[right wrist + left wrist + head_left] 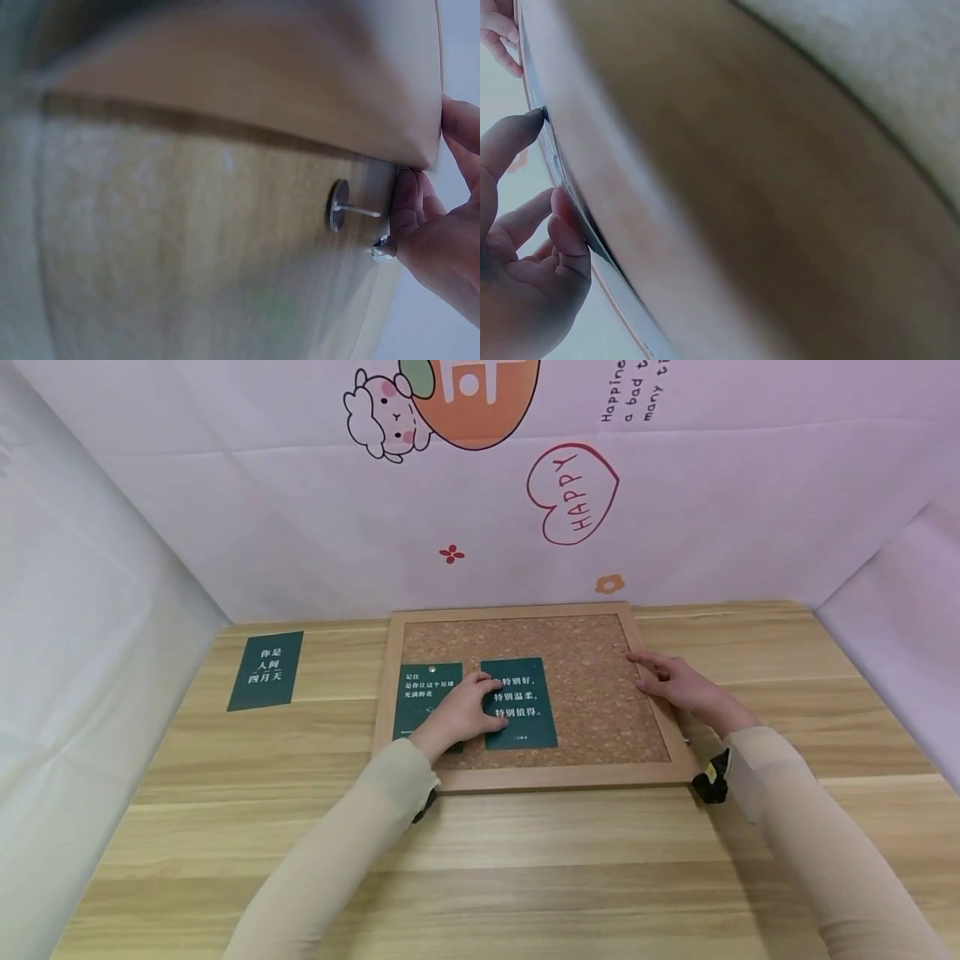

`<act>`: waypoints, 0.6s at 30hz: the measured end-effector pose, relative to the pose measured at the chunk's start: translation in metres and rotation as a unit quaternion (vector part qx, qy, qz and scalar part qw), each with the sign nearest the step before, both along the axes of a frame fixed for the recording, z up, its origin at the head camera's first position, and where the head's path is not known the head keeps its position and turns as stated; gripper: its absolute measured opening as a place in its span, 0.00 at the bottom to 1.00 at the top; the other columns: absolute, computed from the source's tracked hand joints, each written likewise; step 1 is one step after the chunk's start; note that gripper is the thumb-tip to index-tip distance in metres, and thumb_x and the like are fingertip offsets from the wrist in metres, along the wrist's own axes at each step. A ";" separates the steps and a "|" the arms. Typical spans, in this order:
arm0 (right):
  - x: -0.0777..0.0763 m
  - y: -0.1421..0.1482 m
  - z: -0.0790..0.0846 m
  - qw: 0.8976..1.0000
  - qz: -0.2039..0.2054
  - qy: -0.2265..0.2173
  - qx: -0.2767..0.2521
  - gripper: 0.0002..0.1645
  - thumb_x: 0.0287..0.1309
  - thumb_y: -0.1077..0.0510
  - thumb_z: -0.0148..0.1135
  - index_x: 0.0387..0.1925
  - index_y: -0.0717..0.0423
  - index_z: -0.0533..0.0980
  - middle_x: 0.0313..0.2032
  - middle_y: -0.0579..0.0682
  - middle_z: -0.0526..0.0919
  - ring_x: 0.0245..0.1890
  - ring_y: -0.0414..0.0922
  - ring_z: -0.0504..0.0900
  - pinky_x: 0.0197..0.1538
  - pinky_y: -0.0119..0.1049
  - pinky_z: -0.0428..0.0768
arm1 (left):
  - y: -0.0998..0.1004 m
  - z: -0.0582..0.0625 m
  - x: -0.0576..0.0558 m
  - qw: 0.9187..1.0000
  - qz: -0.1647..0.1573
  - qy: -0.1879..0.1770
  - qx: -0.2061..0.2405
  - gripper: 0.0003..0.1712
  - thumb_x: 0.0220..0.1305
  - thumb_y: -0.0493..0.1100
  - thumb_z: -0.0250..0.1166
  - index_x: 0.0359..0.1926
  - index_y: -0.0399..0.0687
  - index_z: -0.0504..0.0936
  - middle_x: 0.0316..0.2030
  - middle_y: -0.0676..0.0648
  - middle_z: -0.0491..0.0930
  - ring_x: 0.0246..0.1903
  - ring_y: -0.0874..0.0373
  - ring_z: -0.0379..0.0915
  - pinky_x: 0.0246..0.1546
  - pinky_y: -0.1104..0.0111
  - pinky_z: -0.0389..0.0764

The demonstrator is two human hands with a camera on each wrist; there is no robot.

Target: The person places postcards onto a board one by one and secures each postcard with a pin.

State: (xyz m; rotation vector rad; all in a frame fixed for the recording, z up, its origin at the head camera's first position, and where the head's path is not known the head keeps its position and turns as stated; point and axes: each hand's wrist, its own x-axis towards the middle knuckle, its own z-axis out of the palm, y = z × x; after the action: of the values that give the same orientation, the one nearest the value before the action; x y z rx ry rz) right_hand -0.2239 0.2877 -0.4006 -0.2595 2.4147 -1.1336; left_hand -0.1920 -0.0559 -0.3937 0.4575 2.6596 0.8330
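Observation:
A cork board (pixel 585 693) in a light wooden frame lies on the wooden table. Two dark green cards with white writing are on it. My left hand (pixel 463 710) reaches over the left card (pixel 420 685) and covers part of it. Its thumb and fingers touch the left side of the right card (pixel 525 727), spread apart along it. In the left wrist view, the left hand's fingertips (pixel 570 240) lie right at the card. My right hand (pixel 686 685) rests on the frame's right side, fingers spread.
Another green card (pixel 262 672) lies on the table, left of the board. A silver pushpin (pixel 432 669) shows on the left card's top. Beside the board, near the right hand, are a thumbtack (pixel 341 206) with its point showing and a shiny metal piece (pixel 384 249). White printed cloth (pixel 300 527) hangs behind.

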 end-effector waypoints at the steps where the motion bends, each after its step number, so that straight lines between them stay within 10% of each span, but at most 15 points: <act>1: 0.000 0.000 0.000 1.000 0.000 -0.001 0.000 0.36 0.72 0.58 0.46 0.75 0.57 0.46 0.73 0.70 0.39 0.70 0.73 0.38 0.66 0.68 0.50 | 0.000 0.000 0.000 1.000 -0.001 -0.001 0.000 0.36 0.59 0.46 0.67 0.67 0.43 0.68 0.68 0.40 0.61 0.67 0.45 0.60 0.66 0.54 0.65; 18: 0.003 -0.004 0.004 1.000 -0.011 -0.008 0.000 0.35 0.72 0.58 0.45 0.74 0.58 0.47 0.73 0.68 0.38 0.70 0.73 0.37 0.68 0.67 0.47 | -0.002 -0.006 -0.005 0.999 0.017 -0.016 0.047 0.31 0.61 0.43 0.65 0.64 0.43 0.70 0.68 0.41 0.59 0.68 0.42 0.56 0.67 0.52 0.63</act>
State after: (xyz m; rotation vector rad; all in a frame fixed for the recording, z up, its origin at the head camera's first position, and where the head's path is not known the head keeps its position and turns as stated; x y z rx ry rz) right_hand -0.2214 0.2838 -0.3964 -0.2233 2.4092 -1.1402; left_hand -0.1968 -0.0579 -0.3995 0.4185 2.6144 0.9709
